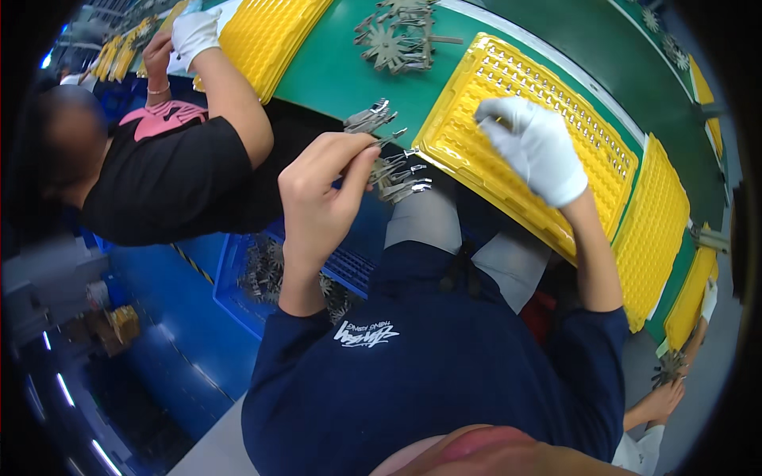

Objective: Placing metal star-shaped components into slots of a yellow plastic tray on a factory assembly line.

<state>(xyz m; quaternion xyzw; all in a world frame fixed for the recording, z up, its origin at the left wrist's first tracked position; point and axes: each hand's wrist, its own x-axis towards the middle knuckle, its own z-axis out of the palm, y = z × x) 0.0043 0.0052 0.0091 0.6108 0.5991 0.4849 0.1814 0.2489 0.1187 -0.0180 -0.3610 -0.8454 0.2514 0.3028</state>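
Observation:
My bare left hand (321, 182) is closed on a grey metal rack of radiating clip arms (393, 170), with thumb and forefinger pinching one arm. Small shiny metal parts (418, 186) sit at the tips of some arms. Over the yellow blister tray (444, 163) is my right hand (540, 151) in a white glove, its fingers curled together toward the thumb. What those fingers hold, if anything, is too small to make out. Rows of small silver metal parts (548, 79) stand in the tray's pockets along its far side and toward the right.
Star-shaped metal racks (389, 47) lie on the green table (325, 71) beyond the tray. More yellow trays (655, 230) lie to the right, and a stack (266, 40) at far left. A co-worker (182, 159) sits close on my left. A blue crate (230, 293) holds more racks.

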